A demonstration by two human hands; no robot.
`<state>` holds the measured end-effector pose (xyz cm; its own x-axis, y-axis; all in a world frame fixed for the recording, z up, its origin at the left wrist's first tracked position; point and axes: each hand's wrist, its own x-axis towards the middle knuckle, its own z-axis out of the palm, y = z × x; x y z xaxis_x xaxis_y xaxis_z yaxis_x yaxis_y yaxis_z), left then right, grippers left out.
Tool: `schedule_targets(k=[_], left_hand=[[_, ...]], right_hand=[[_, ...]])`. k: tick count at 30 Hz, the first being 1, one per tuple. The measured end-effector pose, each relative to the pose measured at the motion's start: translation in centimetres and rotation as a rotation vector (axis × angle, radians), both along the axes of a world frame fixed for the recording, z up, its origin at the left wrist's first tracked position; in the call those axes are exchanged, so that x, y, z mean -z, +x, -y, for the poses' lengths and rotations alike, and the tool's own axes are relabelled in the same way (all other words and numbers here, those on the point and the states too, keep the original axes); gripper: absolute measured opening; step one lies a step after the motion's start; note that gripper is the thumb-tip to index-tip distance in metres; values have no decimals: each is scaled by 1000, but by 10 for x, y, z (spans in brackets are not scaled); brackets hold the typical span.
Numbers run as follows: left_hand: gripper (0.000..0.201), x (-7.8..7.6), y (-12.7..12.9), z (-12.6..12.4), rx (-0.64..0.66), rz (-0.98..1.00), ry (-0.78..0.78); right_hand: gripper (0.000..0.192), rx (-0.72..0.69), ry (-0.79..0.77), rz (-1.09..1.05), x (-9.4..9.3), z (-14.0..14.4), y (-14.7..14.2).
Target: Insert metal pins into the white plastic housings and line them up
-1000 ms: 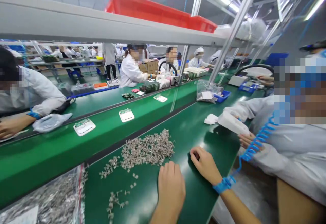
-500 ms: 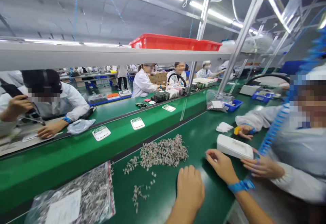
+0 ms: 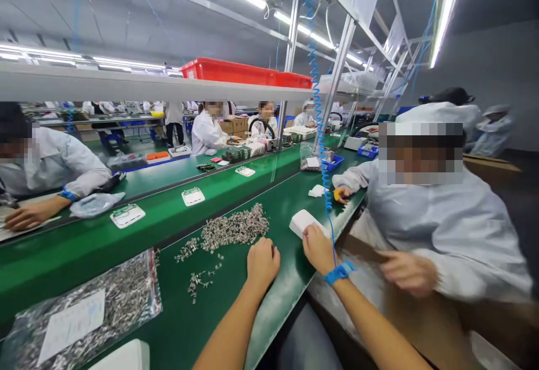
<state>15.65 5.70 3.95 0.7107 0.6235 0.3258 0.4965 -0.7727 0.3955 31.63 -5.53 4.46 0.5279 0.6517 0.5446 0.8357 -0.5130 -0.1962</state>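
My left hand (image 3: 263, 262) rests on the green bench with its fingers curled in; whatever may be inside them is hidden. Just beyond it lies a heap of small shiny metal parts (image 3: 236, 227), with a few strays nearer me (image 3: 197, 283). My right hand (image 3: 319, 248), a blue strap (image 3: 339, 273) around its wrist, has its bent fingers closed on the near end of a white plastic case (image 3: 301, 221). The hand covers part of that case. At the bottom edge, another white case (image 3: 126, 357) is partly in view.
A clear zip bag of metal parts (image 3: 126, 286) lies at left. White housings with green boards (image 3: 127, 215) sit along the raised green strip. A co-worker (image 3: 442, 224) sits at right, beside a cardboard box (image 3: 425, 325). A coiled blue cord (image 3: 324, 168) hangs near my right hand.
My view has swung right. My right hand has come onto the white case, and the co-worker's hand has drawn back from it. My left hand stays curled on the bench.
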Motion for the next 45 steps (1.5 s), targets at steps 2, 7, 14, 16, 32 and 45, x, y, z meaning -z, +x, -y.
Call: schedule_targets(k=[2, 7, 14, 16, 32, 45], left_hand=[[14, -1, 1, 1, -16, 29, -35], [34, -2, 3, 3, -57, 84, -101], [15, 1, 2, -11, -34, 195, -262], [16, 2, 1, -17, 42, 211, -306], [17, 2, -9, -31, 77, 397, -437], [8, 0, -11, -27, 104, 354, -462]], right_hand=[[12, -82, 5, -72, -4, -4, -8], [10, -379, -83, -257, -40, -16, -14], [15, -782, -476, 82, -64, -37, 3], [17, -856, -532, 201, -62, -40, 1], [16, -925, -705, 94, -57, -73, -14], [5, -946, -380, -50, -45, -51, 1]])
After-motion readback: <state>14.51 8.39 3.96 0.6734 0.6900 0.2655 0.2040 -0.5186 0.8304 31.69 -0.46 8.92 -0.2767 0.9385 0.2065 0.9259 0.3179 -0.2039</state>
